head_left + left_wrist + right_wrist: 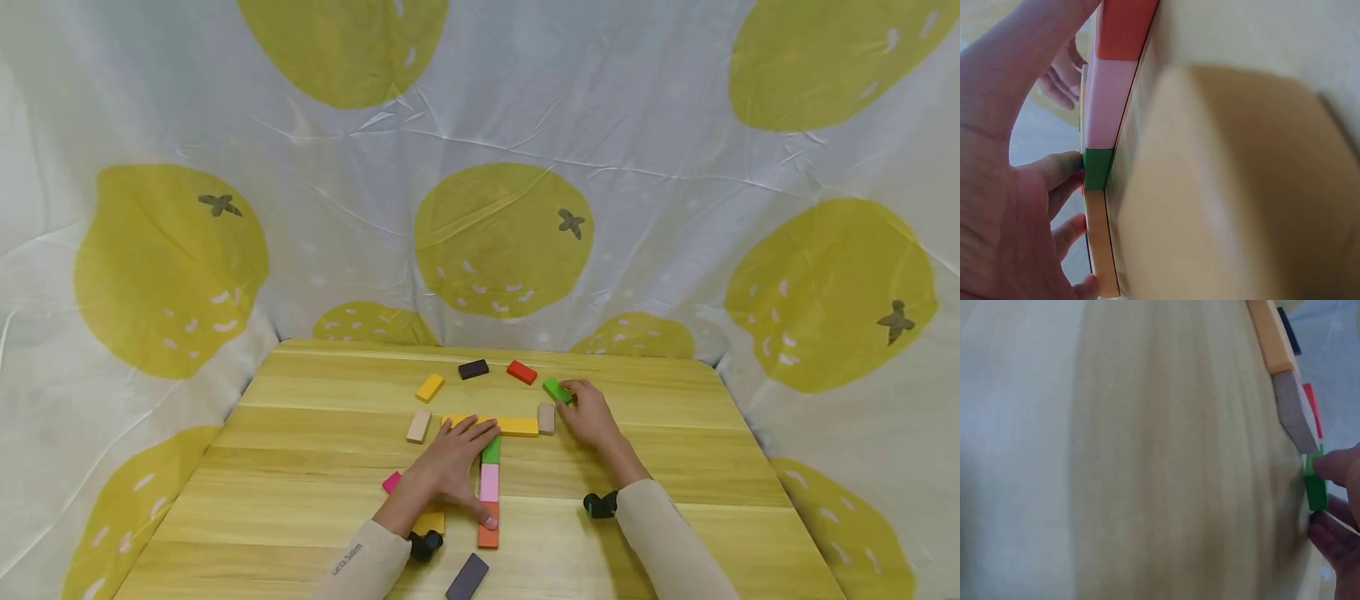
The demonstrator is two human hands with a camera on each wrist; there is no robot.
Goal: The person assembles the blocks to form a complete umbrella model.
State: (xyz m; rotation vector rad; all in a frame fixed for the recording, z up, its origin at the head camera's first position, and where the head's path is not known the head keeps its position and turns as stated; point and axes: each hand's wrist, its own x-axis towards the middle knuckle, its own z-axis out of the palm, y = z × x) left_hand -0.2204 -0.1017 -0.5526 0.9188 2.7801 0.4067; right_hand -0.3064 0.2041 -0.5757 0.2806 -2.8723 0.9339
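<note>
Wooden blocks lie in a T on the table. Its stem runs from an orange-red block (pixel 488 537) through a pink block (pixel 490 482) to a green block (pixel 491 451); yellow-orange blocks (pixel 519 427) form the bar. My left hand (pixel 455 462) spreads over the T, thumb on the orange-red block and fingertips on the green block and the bar. At the upper right my right hand (pixel 595 415) pinches a bright green block (pixel 1317 490) between thumb and fingers. Just left of that hand, a greyish wooden block (pixel 547 419) stands against the bar's end.
An arc around the bar holds a red block (pixel 522 372), a black block (pixel 473 369), a yellow block (pixel 430 387) and a pale wooden block (pixel 418 427). Near my left forearm lie a magenta block (pixel 392 482), a yellow block (pixel 430 523) and a dark grey block (pixel 467 577). Lemon-print cloth hangs behind.
</note>
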